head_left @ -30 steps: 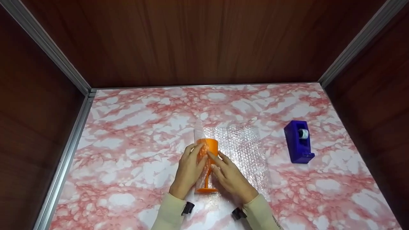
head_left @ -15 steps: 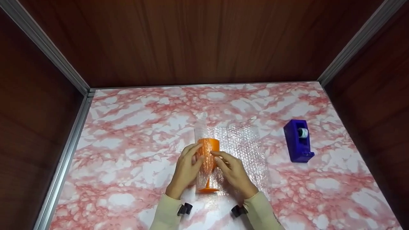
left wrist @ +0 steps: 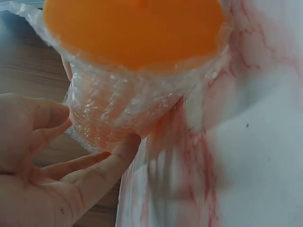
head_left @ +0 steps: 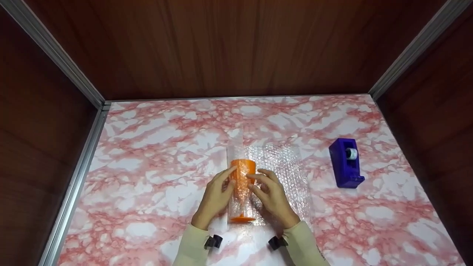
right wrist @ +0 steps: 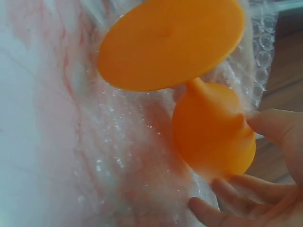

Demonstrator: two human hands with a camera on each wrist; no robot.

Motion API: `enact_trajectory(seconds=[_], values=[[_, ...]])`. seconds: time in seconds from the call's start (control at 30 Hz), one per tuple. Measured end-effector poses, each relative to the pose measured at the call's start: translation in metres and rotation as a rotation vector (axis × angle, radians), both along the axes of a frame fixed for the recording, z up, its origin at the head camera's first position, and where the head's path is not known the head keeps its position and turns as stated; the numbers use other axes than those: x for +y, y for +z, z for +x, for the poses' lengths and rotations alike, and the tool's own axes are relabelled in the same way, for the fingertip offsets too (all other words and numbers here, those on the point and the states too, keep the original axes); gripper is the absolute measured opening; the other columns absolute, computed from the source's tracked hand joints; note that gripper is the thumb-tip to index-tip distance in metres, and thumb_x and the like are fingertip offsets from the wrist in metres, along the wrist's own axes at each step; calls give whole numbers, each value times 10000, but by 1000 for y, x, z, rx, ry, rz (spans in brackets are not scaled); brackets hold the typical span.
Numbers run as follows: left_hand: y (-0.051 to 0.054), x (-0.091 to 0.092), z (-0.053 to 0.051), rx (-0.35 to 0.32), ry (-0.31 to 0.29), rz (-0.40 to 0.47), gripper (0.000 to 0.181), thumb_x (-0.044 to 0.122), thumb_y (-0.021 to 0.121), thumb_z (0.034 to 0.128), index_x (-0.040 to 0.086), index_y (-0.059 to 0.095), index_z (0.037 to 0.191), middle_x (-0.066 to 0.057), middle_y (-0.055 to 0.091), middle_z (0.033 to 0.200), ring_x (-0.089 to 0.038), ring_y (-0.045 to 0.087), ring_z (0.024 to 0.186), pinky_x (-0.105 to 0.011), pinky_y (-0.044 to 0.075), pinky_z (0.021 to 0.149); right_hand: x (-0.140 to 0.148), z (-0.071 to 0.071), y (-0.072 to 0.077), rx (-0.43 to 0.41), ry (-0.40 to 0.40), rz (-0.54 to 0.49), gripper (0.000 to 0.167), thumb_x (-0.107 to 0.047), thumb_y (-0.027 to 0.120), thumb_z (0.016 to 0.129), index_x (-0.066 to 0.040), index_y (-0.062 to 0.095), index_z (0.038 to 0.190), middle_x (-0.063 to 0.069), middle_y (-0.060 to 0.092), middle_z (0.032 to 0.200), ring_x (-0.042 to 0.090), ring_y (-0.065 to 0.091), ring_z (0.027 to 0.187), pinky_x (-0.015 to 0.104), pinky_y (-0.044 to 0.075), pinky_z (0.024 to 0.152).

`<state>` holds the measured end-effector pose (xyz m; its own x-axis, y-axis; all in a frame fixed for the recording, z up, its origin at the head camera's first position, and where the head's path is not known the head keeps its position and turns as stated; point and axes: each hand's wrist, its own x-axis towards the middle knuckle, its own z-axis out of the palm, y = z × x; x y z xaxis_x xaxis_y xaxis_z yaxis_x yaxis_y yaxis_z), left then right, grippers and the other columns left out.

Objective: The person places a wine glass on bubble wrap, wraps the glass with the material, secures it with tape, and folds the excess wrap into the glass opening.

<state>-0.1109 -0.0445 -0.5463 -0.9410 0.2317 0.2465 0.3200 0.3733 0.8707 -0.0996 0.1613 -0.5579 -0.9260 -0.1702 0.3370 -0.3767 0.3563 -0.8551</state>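
An orange goblet (head_left: 242, 177) lies on its side on a sheet of bubble wrap (head_left: 282, 170), its round base (head_left: 242, 219) toward the person. One layer of the wrap covers the goblet's left part and top. My left hand (head_left: 215, 194) holds the wrap against the cup from the left; in the left wrist view the wrap (left wrist: 109, 104) curves around the goblet under thumb and fingers. On the other side my right hand (head_left: 272, 195) touches the cup with thumb and fingertips. The right wrist view shows the cup (right wrist: 213, 132) bare beside that hand (right wrist: 265, 189).
A purple tape dispenser (head_left: 345, 164) with a roll of tape stands to the right on the pink-and-white marbled table (head_left: 155, 147). Dark wooden panels (head_left: 236, 48) with metal edges enclose the table at the back and both sides.
The goblet has shifted slightly right, and the wrap layer now covers more of its cup and stem. My right hand has moved a little right, with its fingers more bent.
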Motion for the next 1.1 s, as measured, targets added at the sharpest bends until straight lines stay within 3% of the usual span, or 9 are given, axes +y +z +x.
enact_trajectory(seconds=[0.13, 0.3, 0.43, 0.63, 0.77, 0.93, 1.03, 1.1], values=[[-1, -1, 0, -13, -17, 38, 422, 117, 605, 1009, 92, 560, 1428, -178, 573, 1338, -296, 621, 1064, -420, 530, 923, 0, 0, -1, 83, -42, 65, 288, -115, 751, 903, -114, 733, 1190, 209, 578, 1334, 364, 599, 1171, 408, 527, 917], [-2, 0, 0, -37, 3, 36, 455, 160, 618, 1008, 84, 526, 1447, -197, 570, 1287, -294, 642, 1023, -394, 542, 892, 2, 2, -2, 126, -67, 106, 310, -119, 756, 896, -119, 723, 1205, 181, 621, 1310, 334, 589, 1216, 377, 445, 1025], [-2, 0, 2, -87, 19, 29, 474, 143, 610, 1006, 112, 503, 1466, -219, 563, 1296, -278, 654, 1013, -361, 554, 858, 2, 3, -5, 92, -55, 46, 318, -77, 738, 900, -97, 710, 1216, 172, 619, 1316, 320, 599, 1205, 351, 473, 988], [-2, -1, 1, -173, -18, 71, 502, 156, 599, 1011, 173, 472, 1497, -182, 598, 1320, -275, 662, 1069, -353, 543, 889, -4, 7, -5, 42, -20, -109, 334, 117, 674, 883, 62, 649, 1212, 340, 506, 1365, 402, 679, 996, 399, 549, 864], [0, -2, -1, -139, -13, 58, 498, 116, 608, 991, 145, 505, 1477, -150, 614, 1264, -233, 663, 1034, -335, 546, 866, -7, 8, -6, 68, -25, -111, 328, 170, 645, 878, 118, 622, 1201, 381, 510, 1328, 420, 691, 935, 380, 555, 845], [3, -4, 1, -71, 25, 5, 482, 100, 631, 970, 121, 551, 1445, -126, 633, 1077, -189, 642, 898, -351, 549, 796, -8, 9, -9, 66, -31, -90, 299, 89, 643, 923, 50, 667, 1219, 269, 610, 1277, 360, 666, 1057, 311, 529, 888], [4, -4, 1, -62, 29, -2, 480, 119, 650, 966, 120, 562, 1438, -152, 625, 1125, -195, 646, 898, -341, 556, 798, -6, 8, -10, 110, -58, -29, 287, 21, 672, 932, 11, 688, 1218, 237, 621, 1270, 341, 646, 1096, 320, 538, 887], [4, -4, 2, -58, 30, -11, 481, 143, 666, 964, 123, 567, 1434, -170, 606, 1179, -205, 649, 904, -331, 561, 789, -5, 8, -11, 186, -93, 61, 287, 4, 708, 912, 0, 702, 1199, 224, 607, 1287, 334, 625, 1112, 341, 545, 894]])
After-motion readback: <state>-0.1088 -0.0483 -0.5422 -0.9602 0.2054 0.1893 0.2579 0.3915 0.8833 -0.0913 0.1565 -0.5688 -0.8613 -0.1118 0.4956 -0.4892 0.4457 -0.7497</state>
